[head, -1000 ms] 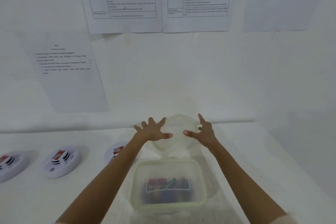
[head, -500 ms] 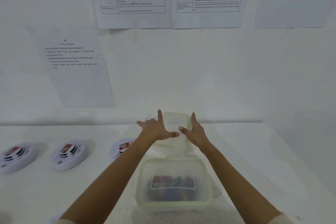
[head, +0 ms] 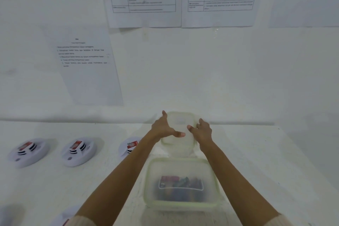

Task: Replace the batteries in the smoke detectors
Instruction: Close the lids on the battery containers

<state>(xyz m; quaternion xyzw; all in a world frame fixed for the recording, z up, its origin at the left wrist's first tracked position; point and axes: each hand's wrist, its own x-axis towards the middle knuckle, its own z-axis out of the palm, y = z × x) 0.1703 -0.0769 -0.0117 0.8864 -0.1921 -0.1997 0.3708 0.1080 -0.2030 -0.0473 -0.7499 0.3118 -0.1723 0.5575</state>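
White table [head: 256,161] against a white wall; printed sheets [head: 88,64] taped above it, text too small to read.

Near container [head: 181,183]: translucent, green-rimmed lid on, at the front edge between the forearms. Batteries [head: 180,184] show dimly through the lid.

Far container [head: 178,134]: same type, just behind the near one. Contents cannot be told.

Three smoke detectors in a row at left, [head: 27,151], [head: 78,150] and [head: 129,147], each with a red-labelled battery showing. The third is partly behind the left forearm.

Left hand [head: 162,128]: fingers up along the far container's left side, thumb laid across its top. Right hand [head: 202,130]: fingers curled over the right edge, thumb on top.

Step, by judgement: take up or open the far container. Hold both sides evenly and lift straight. If prising off the lid, steady the base so it does not slide into the near container.

Versus 1.0 s ago: both hands were splayed wide with fingers spread, beside the far container. They have since closed onto it. Containers and detectors look unmoved.
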